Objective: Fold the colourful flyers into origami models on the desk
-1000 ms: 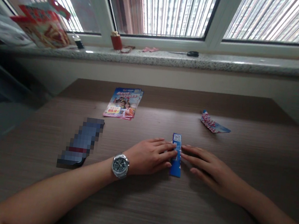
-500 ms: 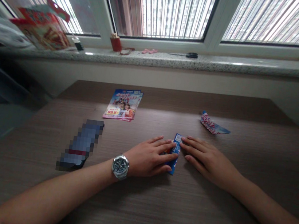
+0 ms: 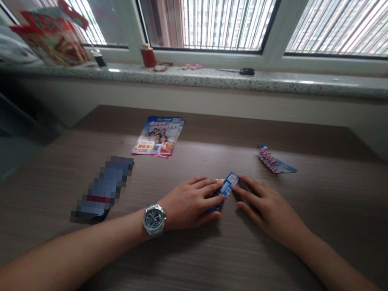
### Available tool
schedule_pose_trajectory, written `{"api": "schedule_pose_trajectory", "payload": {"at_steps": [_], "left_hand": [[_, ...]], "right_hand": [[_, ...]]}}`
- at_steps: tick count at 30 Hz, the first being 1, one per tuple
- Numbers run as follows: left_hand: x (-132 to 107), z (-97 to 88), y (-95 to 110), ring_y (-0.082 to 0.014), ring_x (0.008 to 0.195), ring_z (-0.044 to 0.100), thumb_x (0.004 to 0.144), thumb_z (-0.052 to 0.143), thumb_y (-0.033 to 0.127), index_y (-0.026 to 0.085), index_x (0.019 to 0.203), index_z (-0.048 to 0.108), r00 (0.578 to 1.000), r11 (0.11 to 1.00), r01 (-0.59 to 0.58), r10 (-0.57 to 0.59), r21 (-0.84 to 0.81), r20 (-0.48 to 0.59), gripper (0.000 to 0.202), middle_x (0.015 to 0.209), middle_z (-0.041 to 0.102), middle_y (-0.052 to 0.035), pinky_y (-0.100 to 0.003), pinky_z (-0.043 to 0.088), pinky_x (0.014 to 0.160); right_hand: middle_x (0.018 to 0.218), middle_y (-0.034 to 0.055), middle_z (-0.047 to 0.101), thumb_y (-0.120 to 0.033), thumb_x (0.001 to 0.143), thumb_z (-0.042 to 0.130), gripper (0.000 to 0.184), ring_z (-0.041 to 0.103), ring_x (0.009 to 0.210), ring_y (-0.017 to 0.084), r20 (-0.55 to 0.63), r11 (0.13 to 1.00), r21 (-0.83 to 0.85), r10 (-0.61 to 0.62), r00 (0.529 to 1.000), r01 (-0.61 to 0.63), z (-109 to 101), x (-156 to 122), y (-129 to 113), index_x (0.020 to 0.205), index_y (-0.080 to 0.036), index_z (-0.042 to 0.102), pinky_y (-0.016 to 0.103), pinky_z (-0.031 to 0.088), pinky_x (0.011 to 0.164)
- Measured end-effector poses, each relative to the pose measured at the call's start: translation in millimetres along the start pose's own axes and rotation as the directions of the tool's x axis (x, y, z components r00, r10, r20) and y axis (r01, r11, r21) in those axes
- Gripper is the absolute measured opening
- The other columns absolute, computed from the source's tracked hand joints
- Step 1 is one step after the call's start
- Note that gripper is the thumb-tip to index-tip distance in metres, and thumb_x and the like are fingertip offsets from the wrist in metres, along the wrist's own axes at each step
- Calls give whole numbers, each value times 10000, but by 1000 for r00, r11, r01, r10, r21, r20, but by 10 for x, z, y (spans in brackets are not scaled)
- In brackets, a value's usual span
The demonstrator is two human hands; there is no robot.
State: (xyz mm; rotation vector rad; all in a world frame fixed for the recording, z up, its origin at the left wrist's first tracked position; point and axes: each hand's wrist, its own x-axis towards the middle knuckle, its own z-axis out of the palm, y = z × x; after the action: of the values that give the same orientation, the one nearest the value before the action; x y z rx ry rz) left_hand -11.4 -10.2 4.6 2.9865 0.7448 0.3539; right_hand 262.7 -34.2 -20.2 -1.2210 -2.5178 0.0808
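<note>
Bench (image 3: 269, 279) centre: left hand (image 3: 190, 202) curls over a folded blue leaflet strip (image 3: 227, 187), pinning it; right hand (image 3: 261, 204) lies nearly flat, fingertips touching its 3 o'clock edge. Uneven pressure could skew the fold or spring it open.

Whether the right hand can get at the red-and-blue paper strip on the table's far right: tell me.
Probably yes: the right hand lies open just short of the paper strip, with only bare table between them.
</note>
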Motion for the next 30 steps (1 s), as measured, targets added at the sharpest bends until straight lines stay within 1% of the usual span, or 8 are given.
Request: {"api": "schedule_pose_trajectory", "payload": {"at_steps": [3, 7, 10, 13, 18, 25, 30], "left_hand": [[1, -14, -7, -266, 1362, 480, 1010, 455, 448, 201, 1307, 573, 1000, 1000, 23, -23, 8, -15, 403, 1497, 477, -111, -440, 371, 1159], [13, -45, -15, -282, 1321, 513, 1004, 467, 445, 193, 1290, 582, 997, 997, 77, -76, 31, -33, 399, 1456, 517, -119, -446, 440, 1090], [20, -35, -24, -274, 1290, 537, 1006, 465, 449, 196, 1348, 540, 993, 993, 117, -117, 17, -34, 431, 1423, 545, -120, -441, 455, 1077], [18, -2, -40, -258, 1286, 543, 1012, 455, 448, 196, 1405, 488, 990, 990, 139, -139, 1, -32, 468, 1424, 544, -113, -437, 435, 1111], [10, 38, -70, -256, 1300, 540, 1005, 476, 446, 173, 1385, 507, 990, 991, 131, -131, 1, -45, 469, 1428, 538, -124, -438, 403, 1152], [20, 23, -65, -263, 1329, 516, 1002, 488, 435, 171, 1405, 496, 994, 994, 110, -110, -17, -23, 482, 1440, 531, -122, -428, 416, 1147], [22, 27, -54, -264, 1321, 526, 999, 499, 420, 177, 1397, 511, 997, 996, 72, -74, -43, -32, 467, 1436, 540, -117, -433, 436, 1132]], "right_hand": [[1485, 145, 515, -317, 994, 512, 398, 503, 1343, 307, -5, 1000, 5, -3, 1000, 3, -2, 6, -3, 1374, -226, 591, 519, 449, 1080], [1470, 144, 536, -324, 985, 530, 425, 505, 1344, 309, -6, 1000, -3, -4, 1000, 4, -2, -1, -3, 1394, -216, 570, 526, 446, 1084], [1475, 132, 536, -315, 983, 535, 431, 507, 1345, 302, -10, 1000, -7, -12, 1000, 12, -8, -11, 3, 1401, -218, 561, 521, 441, 1093], [1445, 134, 566, -310, 973, 551, 412, 529, 1323, 304, -25, 1000, -6, -27, 999, 27, -24, -17, -3, 1372, -216, 588, 515, 456, 1080], [1367, 143, 622, -297, 976, 547, 337, 586, 1244, 289, -44, 999, 14, -36, 998, 37, -54, -15, -40, 1277, -192, 657, 479, 494, 1041], [1312, 123, 659, -279, 973, 561, 333, 608, 1211, 272, -87, 997, 78, -11, 996, 17, -29, 13, -35, 1286, -209, 647, 459, 509, 1027], [1306, 110, 662, -250, 980, 548, 343, 617, 1191, 253, -94, 989, 143, -23, 995, 36, -7, 68, -54, 1313, -225, 626, 450, 520, 1022]]}}
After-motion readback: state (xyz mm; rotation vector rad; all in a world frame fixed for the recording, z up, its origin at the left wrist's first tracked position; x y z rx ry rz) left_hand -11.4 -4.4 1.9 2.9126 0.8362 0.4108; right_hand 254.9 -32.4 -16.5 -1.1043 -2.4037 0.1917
